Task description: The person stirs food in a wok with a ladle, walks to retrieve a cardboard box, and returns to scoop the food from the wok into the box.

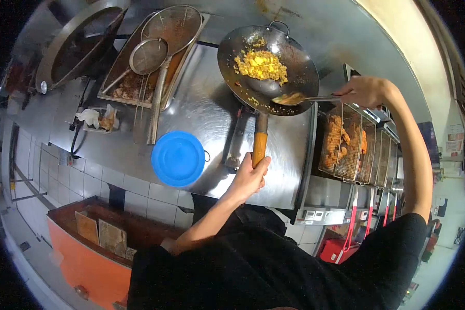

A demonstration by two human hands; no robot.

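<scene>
A dark wok [232,57] sits over the burner, holding a yellow-brown mound of what looks like fried rice with egg [263,66]. My left hand [250,178] is wrapped round the lower end of the wok's wooden handle [260,145]. At the wok's right rim, my right hand [366,93] grips the thin handle of a metal ladle [290,98]. The ladle's head is inside the wok near its front right side, with some food on it, apart from the main mound. Small bits of food are scattered on the wok wall.
A blue plate [178,158] lies on the steel counter [219,119] to the left. Beyond it, strainers [149,56] rest across a tray [108,85]. Fryer baskets [346,147] with fried pieces stand at right. A larger wok [49,62] is far left.
</scene>
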